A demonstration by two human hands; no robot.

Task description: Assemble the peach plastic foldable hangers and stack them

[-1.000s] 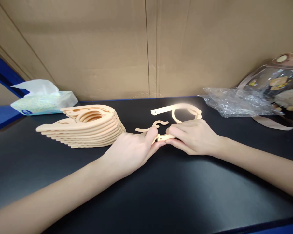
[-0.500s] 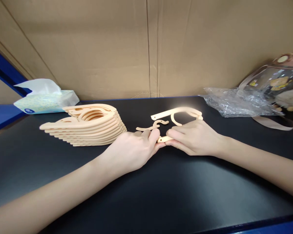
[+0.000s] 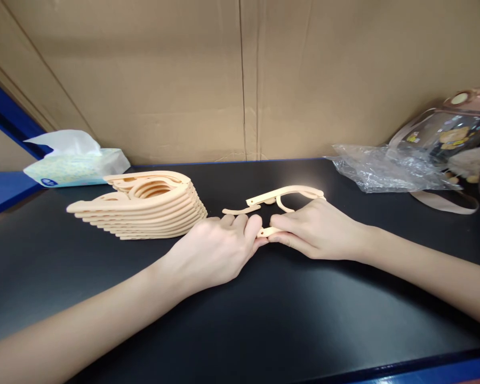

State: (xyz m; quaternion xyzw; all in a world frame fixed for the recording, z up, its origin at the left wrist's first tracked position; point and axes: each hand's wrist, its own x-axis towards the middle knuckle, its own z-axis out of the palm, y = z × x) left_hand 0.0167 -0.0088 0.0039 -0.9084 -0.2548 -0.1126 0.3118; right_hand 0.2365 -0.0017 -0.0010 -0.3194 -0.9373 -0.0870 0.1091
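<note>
A peach plastic folding hanger (image 3: pixel 285 190) is between my two hands, its arms spread apart like a V that opens to the left. My right hand (image 3: pixel 319 229) is closed around its joined end and covers it. The near arm's holed end pokes out toward my left hand (image 3: pixel 223 246), whose thumb and fingers pinch at that tip. What lies under the left fingers is hidden. Behind my hands, a small curved peach piece (image 3: pixel 240 211) rests on the black table (image 3: pixel 240 330), partly covered by the hanger's far arm.
A stack of several folded peach hangers (image 3: pixel 156 218) stands to the left, close to my left hand. Behind it is a tissue box (image 3: pixel 114 160). Crumpled clear plastic (image 3: pixel 388 168) and a transparent bag (image 3: pixel 464 133) with a strap lie at the back right. Cardboard (image 3: pixel 164 80) lines the back.
The hanger's far arm has dropped lower and now overlaps the curved piece. My right hand has shifted slightly left and down; my left hand keeps its pinch.
</note>
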